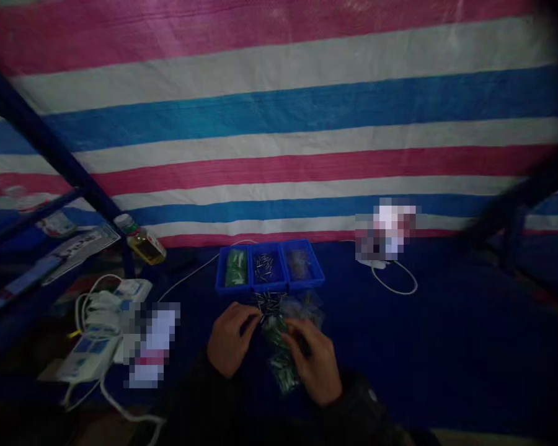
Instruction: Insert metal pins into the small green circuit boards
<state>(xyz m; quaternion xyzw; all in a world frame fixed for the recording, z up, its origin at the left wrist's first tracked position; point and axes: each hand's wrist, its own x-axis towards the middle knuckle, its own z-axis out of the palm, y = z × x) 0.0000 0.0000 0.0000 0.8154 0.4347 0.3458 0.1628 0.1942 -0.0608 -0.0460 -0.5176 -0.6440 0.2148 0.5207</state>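
My left hand (pixel 231 339) is closed in a pinch, its thumb and forefinger together at the left edge of a loose pile of dark metal screws (pixel 270 301). Whatever sits between those fingertips is too small to make out. On the other side, my right hand (pixel 315 360) has its fingers bent and closed on the edge of a clear bag of green pieces (pixel 274 332). Below it lies another bag with pale green pieces (pixel 284 373). Clear plastic packets (pixel 307 305) rest just behind my right hand.
A blue three-part tray (pixel 270 287) stands behind the pile, holding green packets, screws and clear packets. To the left are a white power strip (pixel 88 358) with cords and a tilted bottle of yellow liquid (pixel 145 245). A striped tarp (pixel 279 114) hangs behind the blue tabletop (pixel 428 347).
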